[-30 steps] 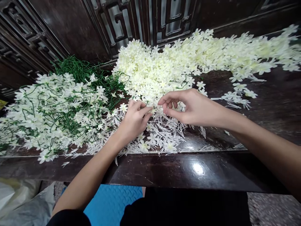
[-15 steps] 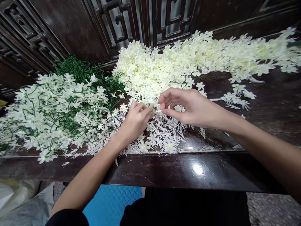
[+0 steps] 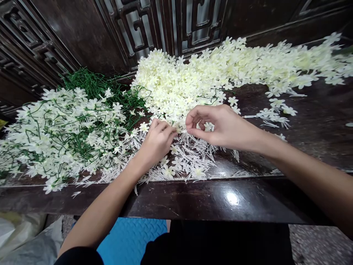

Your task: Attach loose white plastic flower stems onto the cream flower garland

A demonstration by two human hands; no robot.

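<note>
My left hand (image 3: 157, 141) and my right hand (image 3: 220, 125) meet fingertip to fingertip over a dark wooden table (image 3: 209, 198). Between the pinched fingers is a small white artificial flower piece (image 3: 182, 131), mostly hidden by them. Under the hands lies a scatter of white spiky stamen pieces (image 3: 190, 156). Right behind them is a big heap of loose cream petals (image 3: 193, 81). To the left of my left hand lies a pile of assembled white flowers on green stems (image 3: 63, 132).
Dark carved wooden panels (image 3: 154, 22) stand behind the table. The cream petals trail off to the far right (image 3: 303, 62). Below the table edge are a blue mat (image 3: 129, 239) and a pale plastic bag (image 3: 24, 239) at the lower left.
Both hands stayed in place, their fingertips working closer together on the small flower piece. The view shifted down slightly.
</note>
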